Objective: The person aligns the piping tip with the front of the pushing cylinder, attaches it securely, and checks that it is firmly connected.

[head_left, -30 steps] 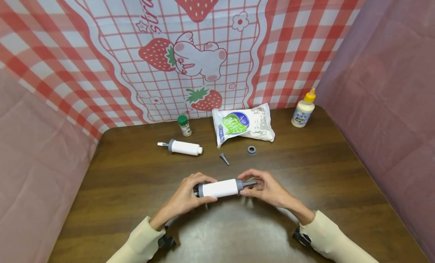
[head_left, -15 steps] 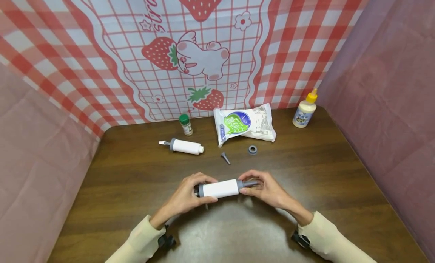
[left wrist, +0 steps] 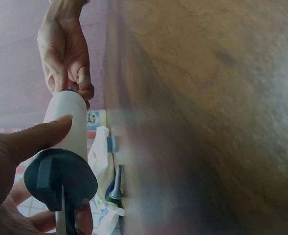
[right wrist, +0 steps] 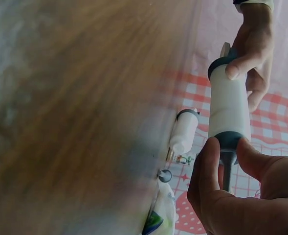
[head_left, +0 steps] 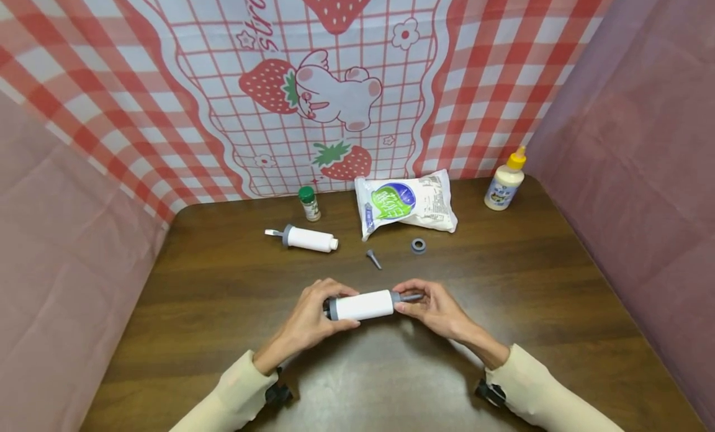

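Observation:
Over the front middle of the table, both hands hold a white syringe-like dispenser [head_left: 365, 305] with grey end pieces, lying nearly level. My left hand [head_left: 313, 317] grips its left end, thumb and fingers on opposite sides of the barrel. In the left wrist view, that end shows a dark grey cap [left wrist: 60, 178] with a raised handle-like part. At the other end, my right hand [head_left: 438, 309] pinches the grey collar [right wrist: 230, 141] between thumb and fingers. A thin grey nozzle [right wrist: 227, 171] sticks out of the collar, between the right fingers and palm.
Behind the hands lie a second, smaller white dispenser [head_left: 310, 239], a loose grey nozzle [head_left: 374, 259] and a grey ring [head_left: 418, 246]. Farther back are a green-capped jar [head_left: 310, 204], a white printed bag [head_left: 408, 202] and a yellow-capped bottle [head_left: 505, 180]. A checked cloth [head_left: 491, 78] hangs behind.
The head view has shifted slightly, so the background sits a little to the right. Both hands keep hold of the dispenser; the right fingers have shifted slightly at the collar.

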Demonstrator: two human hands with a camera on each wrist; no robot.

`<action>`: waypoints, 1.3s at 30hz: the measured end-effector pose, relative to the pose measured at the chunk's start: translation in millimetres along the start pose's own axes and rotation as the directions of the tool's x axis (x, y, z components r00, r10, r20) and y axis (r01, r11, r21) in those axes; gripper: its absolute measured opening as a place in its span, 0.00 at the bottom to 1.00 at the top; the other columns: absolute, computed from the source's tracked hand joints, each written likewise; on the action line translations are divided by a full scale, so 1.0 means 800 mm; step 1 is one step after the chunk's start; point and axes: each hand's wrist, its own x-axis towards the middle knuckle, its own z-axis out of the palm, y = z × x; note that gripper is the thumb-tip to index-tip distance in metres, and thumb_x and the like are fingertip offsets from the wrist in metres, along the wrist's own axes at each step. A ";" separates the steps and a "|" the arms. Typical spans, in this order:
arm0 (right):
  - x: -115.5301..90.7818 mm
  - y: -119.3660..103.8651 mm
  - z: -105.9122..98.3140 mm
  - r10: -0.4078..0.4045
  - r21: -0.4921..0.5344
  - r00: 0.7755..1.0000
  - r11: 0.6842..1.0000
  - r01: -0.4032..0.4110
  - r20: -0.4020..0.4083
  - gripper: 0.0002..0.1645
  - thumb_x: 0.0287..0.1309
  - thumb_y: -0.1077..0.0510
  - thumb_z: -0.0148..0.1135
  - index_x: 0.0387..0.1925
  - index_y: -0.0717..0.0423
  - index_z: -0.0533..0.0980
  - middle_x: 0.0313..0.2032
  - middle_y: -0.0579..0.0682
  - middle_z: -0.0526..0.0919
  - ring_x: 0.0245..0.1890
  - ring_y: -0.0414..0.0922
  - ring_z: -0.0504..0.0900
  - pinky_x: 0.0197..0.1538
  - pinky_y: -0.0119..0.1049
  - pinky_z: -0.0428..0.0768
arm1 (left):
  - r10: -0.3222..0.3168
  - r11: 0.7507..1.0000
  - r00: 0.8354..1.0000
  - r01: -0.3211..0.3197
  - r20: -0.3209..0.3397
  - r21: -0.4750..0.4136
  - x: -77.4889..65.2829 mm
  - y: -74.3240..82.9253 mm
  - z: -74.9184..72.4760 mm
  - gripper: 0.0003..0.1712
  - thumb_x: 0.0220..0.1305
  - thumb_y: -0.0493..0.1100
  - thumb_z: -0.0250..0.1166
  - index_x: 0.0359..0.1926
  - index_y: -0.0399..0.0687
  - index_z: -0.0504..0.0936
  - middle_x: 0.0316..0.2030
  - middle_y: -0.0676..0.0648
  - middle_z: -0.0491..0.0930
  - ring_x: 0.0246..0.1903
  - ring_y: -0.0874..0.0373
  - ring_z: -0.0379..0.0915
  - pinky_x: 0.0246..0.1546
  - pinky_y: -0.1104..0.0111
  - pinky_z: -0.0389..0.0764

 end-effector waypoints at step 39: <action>0.041 0.009 0.010 -0.044 -0.294 0.982 0.951 0.098 0.186 0.18 0.58 0.59 0.77 0.48 0.61 0.83 0.42 0.56 0.91 0.43 0.43 0.89 0.49 0.29 0.84 | -0.031 0.994 0.989 0.015 0.146 0.107 -0.001 -0.040 -0.015 0.27 0.47 0.47 0.86 0.48 0.50 0.86 0.40 0.51 0.85 0.41 0.59 0.77 0.49 0.64 0.73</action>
